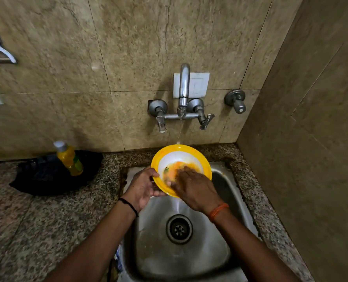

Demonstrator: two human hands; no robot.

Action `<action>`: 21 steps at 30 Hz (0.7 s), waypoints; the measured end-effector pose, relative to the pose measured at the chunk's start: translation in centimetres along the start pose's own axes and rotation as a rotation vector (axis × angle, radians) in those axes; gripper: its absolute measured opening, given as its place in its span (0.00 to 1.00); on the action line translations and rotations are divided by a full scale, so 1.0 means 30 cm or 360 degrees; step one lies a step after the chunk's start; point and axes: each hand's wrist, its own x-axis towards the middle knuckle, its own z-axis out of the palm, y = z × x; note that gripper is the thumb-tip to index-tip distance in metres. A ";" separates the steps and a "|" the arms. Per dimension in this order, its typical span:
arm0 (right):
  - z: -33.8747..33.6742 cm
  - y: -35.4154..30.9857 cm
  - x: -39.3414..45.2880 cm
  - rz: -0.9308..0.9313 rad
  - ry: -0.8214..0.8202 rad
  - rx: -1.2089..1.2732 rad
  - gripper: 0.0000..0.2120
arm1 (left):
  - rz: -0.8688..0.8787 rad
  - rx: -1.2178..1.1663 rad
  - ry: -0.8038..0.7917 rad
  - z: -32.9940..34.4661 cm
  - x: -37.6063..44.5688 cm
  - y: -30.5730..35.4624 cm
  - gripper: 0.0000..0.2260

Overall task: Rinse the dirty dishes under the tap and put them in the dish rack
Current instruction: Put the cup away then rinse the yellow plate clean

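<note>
A yellow-rimmed white bowl [175, 154] with orange food residue inside is held tilted over the steel sink [154, 247]. My left hand [142, 187] grips its left rim and underside. Fingers spread, my right hand [193, 187] lies flat inside the bowl on the residue. A thin stream of water runs from the wall tap [183, 88] onto the bowl's far rim. Water also spills from the bowl's near edge into the sink. No dish rack is in view.
A yellow soap bottle [69, 158] stands on a black cloth [47, 176] on the granite counter [36, 220] left of the sink. The sink drain [179, 228] lies below the bowl. Tiled walls close in behind and at right, with a separate valve [237, 101].
</note>
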 end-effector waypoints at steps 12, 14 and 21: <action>0.003 -0.012 0.034 -0.0372 0.0156 0.0139 0.25 | 0.0011 -0.0237 0.0034 0.031 -0.013 0.033 0.06; -0.005 0.022 0.064 -0.0335 0.0146 0.0134 0.23 | 0.0047 -0.0208 0.0021 0.034 -0.021 0.042 0.06; -0.043 0.064 0.063 -0.0073 0.0370 0.0287 0.22 | 0.0209 0.0088 0.0054 0.033 -0.021 0.091 0.09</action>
